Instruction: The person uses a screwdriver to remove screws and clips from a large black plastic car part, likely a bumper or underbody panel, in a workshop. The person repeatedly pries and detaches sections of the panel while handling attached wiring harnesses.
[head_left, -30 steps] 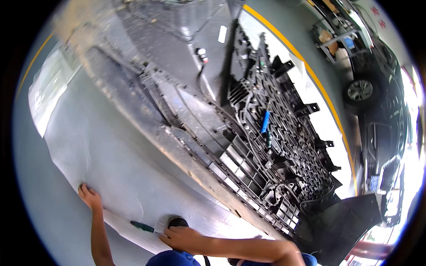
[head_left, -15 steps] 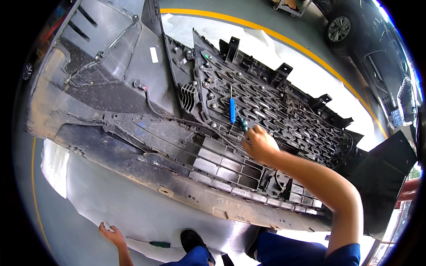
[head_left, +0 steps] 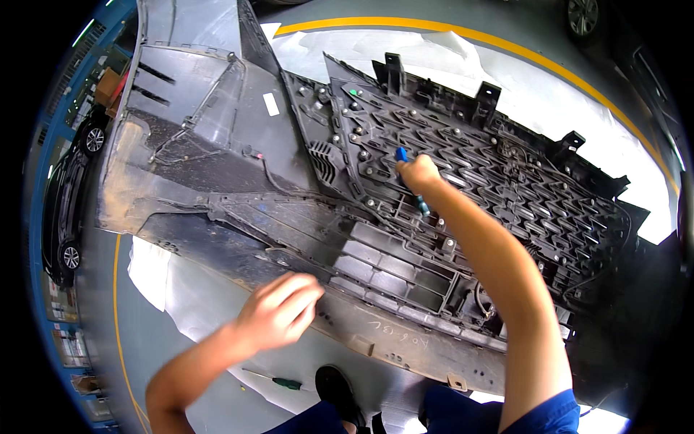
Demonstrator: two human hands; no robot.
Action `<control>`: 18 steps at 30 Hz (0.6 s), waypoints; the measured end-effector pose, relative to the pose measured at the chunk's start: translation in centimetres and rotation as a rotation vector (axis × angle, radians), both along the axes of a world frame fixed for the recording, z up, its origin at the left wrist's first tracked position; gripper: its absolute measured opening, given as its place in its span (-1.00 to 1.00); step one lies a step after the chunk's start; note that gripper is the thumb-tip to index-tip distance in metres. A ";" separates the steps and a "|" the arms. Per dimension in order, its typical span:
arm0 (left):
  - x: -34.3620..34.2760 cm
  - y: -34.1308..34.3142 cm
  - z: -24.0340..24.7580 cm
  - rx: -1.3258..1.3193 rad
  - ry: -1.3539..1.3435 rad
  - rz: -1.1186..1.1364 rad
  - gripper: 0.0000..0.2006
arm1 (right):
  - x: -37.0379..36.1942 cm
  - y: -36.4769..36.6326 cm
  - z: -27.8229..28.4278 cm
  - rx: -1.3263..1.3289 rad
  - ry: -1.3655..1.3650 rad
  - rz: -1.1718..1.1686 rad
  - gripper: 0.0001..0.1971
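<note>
A large dirty black car bumper [head_left: 231,224] lies with its inner side up, its black grille [head_left: 463,173] at the right. Over the grille's left part, my right hand [head_left: 419,172] is closed around a blue-handled screwdriver [head_left: 402,154]; only a bit of blue shows past the fingers, and the shaft is hidden. Just below that hand, a dark green screwdriver handle [head_left: 422,207] rests on the grille. My left hand [head_left: 282,311], slightly blurred, hovers above the bumper's near edge. Its fingers are curled together, and whatever they may hold is hidden.
White sheeting [head_left: 163,271] lies under the bumper. Near my shoe [head_left: 336,394], another green-handled screwdriver [head_left: 285,383] lies on it. Mounting tabs [head_left: 488,94] stick up along the grille's far edge. A dark car [head_left: 72,202] and shelves stand at the left; a yellow floor line [head_left: 434,29] runs beyond.
My right hand has moved up from beside the green screwdriver onto the blue-handled one. My left hand has risen from low at the left to the bumper's near edge. The view has shifted.
</note>
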State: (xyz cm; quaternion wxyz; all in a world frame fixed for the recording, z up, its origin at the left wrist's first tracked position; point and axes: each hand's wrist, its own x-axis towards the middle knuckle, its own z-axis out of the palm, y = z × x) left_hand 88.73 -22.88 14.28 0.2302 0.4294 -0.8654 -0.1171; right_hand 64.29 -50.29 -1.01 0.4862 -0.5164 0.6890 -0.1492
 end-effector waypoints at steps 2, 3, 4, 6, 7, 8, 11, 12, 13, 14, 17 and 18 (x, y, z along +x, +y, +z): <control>-0.3 -4.7 -4.2 0.064 -0.145 -0.106 -0.80 | -2.5 1.3 2.0 0.173 -0.500 -0.005 -0.63; -0.1 -7.0 -6.6 0.121 -0.239 -0.143 -0.77 | -4.1 2.8 2.9 0.221 -0.707 0.038 -0.61; -0.1 -9.4 -8.5 0.129 -0.370 -0.126 -0.72 | -5.1 5.2 4.9 0.206 -0.762 0.085 -0.59; -0.4 -13.7 -12.0 0.080 -0.465 -0.113 -0.62 | -8.2 9.2 7.8 0.220 -0.758 0.184 -0.53; -0.9 -15.6 -13.8 0.028 -0.425 -0.119 -0.57 | -9.8 10.5 8.2 0.255 -0.698 0.231 -0.48; -1.8 -16.7 -14.7 0.028 -0.382 -0.083 -0.54 | -10.7 11.9 8.4 0.310 -0.693 0.199 -0.51; -3.4 -18.1 -16.8 0.054 -0.347 -0.126 -0.50 | -12.1 14.9 7.3 0.339 -0.425 0.151 -0.70; -3.6 -18.4 -17.3 0.075 -0.342 -0.132 -0.50 | -11.9 15.6 6.9 0.271 -0.235 0.221 -0.70; -3.7 -18.6 -17.8 0.096 -0.338 -0.135 -0.50 | -11.4 16.3 6.4 0.202 -0.046 0.296 -0.68; -3.7 -18.9 -18.2 0.164 -0.306 -0.110 -0.49 | -11.0 16.7 5.8 0.175 0.001 0.326 -0.65; -3.6 -18.6 -19.1 0.098 -0.265 -0.085 -0.44 | -9.4 17.4 5.2 0.042 0.076 0.431 -0.65; -3.3 -18.8 -19.3 0.073 -0.317 -0.110 -0.43 | -9.2 17.5 4.2 -0.097 0.052 0.510 -0.66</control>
